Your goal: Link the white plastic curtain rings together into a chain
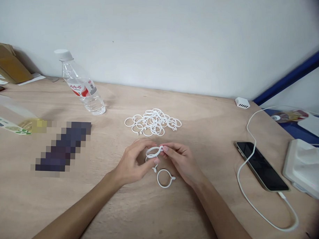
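Forearms (94, 197) span the wooden tabletop (145, 220); before the ring pile (156, 125), my left hand (133, 161) and right hand (183, 161) pinch one white ring (153, 155); pale wall (162, 46) behind the pile.

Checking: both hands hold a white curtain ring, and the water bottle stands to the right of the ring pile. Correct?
Not quite: the head view shows the water bottle left of the ring pile. The left hand and right hand do hold a white curtain ring.
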Demonstrator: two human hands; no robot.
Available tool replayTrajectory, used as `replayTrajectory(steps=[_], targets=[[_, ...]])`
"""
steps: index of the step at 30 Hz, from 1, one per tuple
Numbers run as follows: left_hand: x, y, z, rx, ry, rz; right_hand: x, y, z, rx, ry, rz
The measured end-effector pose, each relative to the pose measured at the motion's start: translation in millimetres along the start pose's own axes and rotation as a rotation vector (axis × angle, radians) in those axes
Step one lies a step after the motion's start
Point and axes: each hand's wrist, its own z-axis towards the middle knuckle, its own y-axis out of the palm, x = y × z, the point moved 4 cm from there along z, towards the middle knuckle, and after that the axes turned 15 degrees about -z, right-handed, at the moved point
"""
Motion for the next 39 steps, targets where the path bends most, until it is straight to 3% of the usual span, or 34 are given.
replayTrajectory(steps=[3,5,14,27,34,37,39], targets=[[-11,0.1,-1,0.041,-0.185,-0.083,0,-1,1,0.003,-0.026,-0.002],[-15,1.4,-2,0.032,-0.233,-0.149,0,0,1,0.005,-0.02,0.014],[-7,3.8,3,-0.039,-0.229,-0.257,-7,10,-1,-0.087,0.028,0.263],[-3,4.4,5,-0.055,-0.265,-0.321,1,14,-1,0.051,0.005,0.185],[-5,2.9,5,-0.057,-0.211,-0.226,3,13,-1,0.069,-0.025,0.108],[-4,-2.6,4,-0.057,-0.085,-0.013,0,7,0,0.115,-0.029,-0.069],[-3,-4.5,4,-0.114,-0.021,0.181,-2,-1,0,0.219,-0.056,-0.278]])
